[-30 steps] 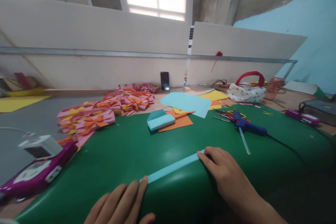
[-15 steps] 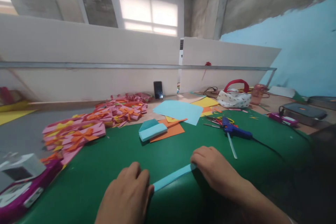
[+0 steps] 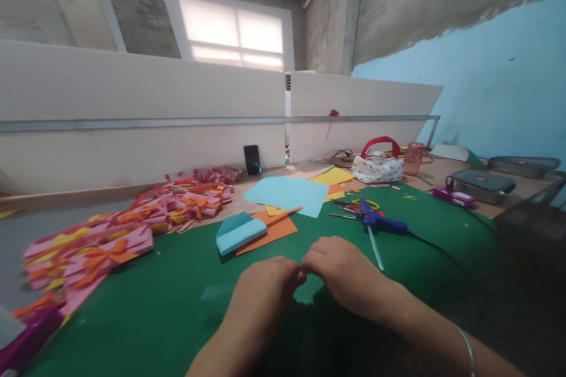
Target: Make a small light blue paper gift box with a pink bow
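My left hand (image 3: pixel 267 285) and my right hand (image 3: pixel 342 271) meet low over the green mat (image 3: pixel 177 294), fingertips touching. Both are closed in a pinch. The light blue paper strip seen between them earlier is mostly hidden behind the fingers now. Just beyond my left hand, a folded light blue paper piece (image 3: pixel 242 237) lies on orange paper (image 3: pixel 276 234). To the right of my right hand is a blue hot glue gun (image 3: pixel 384 222) with a glue stick (image 3: pixel 375 247) beside it.
Pink, orange and yellow paper bows (image 3: pixel 132 230) are heaped at left. Light blue sheets (image 3: pixel 292 191) lie at the back centre, near a propped phone (image 3: pixel 252 160). Scissors (image 3: pixel 367 204), a white pouch (image 3: pixel 378 169), a purple power strip (image 3: pixel 453 196) and lidded boxes (image 3: pixel 481 185) are at right.
My left hand has moved right and up to meet my right hand. The strip stretched between them has gone from sight. The view has shifted slightly right.
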`<state>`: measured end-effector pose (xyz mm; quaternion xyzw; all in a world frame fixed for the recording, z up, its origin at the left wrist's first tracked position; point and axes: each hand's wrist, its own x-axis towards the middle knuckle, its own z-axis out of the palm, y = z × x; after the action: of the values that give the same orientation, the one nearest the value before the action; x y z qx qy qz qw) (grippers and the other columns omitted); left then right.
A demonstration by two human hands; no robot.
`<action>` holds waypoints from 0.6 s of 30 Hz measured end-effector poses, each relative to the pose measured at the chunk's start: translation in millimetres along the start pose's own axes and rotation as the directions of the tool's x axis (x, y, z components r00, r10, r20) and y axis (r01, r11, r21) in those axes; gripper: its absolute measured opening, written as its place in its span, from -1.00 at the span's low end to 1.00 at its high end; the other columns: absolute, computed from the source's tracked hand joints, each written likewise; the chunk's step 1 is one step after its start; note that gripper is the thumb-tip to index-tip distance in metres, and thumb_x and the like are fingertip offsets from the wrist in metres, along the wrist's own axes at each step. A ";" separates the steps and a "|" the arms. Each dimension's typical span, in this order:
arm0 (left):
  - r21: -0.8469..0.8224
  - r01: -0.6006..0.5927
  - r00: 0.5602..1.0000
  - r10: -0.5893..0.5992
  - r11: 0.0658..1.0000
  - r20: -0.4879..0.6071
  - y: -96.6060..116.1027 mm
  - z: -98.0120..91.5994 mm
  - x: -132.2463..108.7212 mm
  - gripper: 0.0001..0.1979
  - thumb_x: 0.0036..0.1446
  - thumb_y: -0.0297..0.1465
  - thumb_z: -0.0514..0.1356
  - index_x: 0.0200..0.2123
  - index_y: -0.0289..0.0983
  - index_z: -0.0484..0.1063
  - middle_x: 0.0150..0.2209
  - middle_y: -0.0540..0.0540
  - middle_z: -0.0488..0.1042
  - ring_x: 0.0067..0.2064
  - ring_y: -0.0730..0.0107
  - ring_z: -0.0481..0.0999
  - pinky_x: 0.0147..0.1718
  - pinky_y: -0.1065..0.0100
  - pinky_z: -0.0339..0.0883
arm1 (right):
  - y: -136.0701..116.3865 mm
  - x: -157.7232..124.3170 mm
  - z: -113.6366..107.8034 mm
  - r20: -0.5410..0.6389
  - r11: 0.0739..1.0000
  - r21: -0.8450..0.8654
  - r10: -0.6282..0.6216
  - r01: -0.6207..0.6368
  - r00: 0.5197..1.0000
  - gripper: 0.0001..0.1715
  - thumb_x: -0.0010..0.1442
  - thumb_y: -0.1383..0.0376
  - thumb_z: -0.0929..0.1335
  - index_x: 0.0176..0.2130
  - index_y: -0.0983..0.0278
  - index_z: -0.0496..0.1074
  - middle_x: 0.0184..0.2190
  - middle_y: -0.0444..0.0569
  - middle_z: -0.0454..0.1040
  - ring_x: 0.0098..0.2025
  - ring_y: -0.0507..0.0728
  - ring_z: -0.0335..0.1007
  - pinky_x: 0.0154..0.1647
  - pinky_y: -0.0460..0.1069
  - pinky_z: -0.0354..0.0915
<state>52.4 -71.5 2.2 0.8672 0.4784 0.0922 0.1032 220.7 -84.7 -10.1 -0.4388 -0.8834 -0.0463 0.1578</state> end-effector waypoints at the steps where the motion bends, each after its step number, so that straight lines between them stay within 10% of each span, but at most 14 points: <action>1: -0.053 0.033 0.999 -0.031 0.998 0.039 -5.0 0.0 2.1 -0.73 0.09 -0.34 -0.01 -0.55 -0.23 0.41 -0.49 -0.09 0.47 -0.45 0.32 0.41 -0.51 0.38 0.06 | 4.8 0.1 -2.4 -0.002 1.000 0.012 0.013 -0.013 1.000 -0.82 0.09 0.49 0.24 -0.35 0.29 0.40 -0.43 -0.06 0.43 -0.35 0.07 0.27 -0.35 -0.05 0.09; 8: -0.514 0.198 0.947 -0.028 0.835 0.319 -50.4 -13.9 -0.2 -0.74 0.03 -0.24 0.05 -0.56 -0.28 0.34 -0.57 -0.03 0.47 -0.66 0.54 0.25 -0.67 0.51 0.06 | 54.4 -20.1 -18.3 0.117 0.813 0.513 0.252 -0.276 0.961 -0.80 0.10 0.26 0.30 -0.45 0.33 0.43 -0.63 -0.13 0.44 -0.58 -0.03 0.30 -0.56 -0.17 0.15; 13: -0.635 0.304 0.946 -0.145 0.711 0.291 -78.5 -21.6 8.4 -0.79 -0.04 -0.28 0.16 -0.55 -0.32 0.38 -0.62 -0.01 0.45 -0.76 0.65 0.16 -0.78 0.57 -0.03 | 109.6 -43.4 -15.6 -0.058 0.826 0.371 0.477 -0.425 0.877 -0.71 0.12 0.17 0.26 -0.40 0.31 0.44 -0.53 -0.06 0.46 -0.48 0.06 0.36 -0.44 -0.09 0.23; 18: -0.978 0.207 0.931 -0.311 0.023 0.190 -87.4 -25.0 26.1 -0.94 0.01 -0.46 0.19 -0.40 -0.35 0.40 -0.51 0.00 0.46 -0.76 0.82 0.10 -0.77 0.68 0.02 | 164.6 -70.8 2.7 -0.128 0.816 -0.044 0.567 -0.576 0.814 -0.56 0.02 0.32 0.31 -0.04 0.22 0.34 -0.10 0.07 0.39 -0.07 0.21 0.29 -0.12 0.02 0.20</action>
<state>-11.2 -1.5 4.5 0.4594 0.4408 0.4033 0.6573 390.1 -37.4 -44.6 -0.6866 -0.6983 -0.0560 0.1945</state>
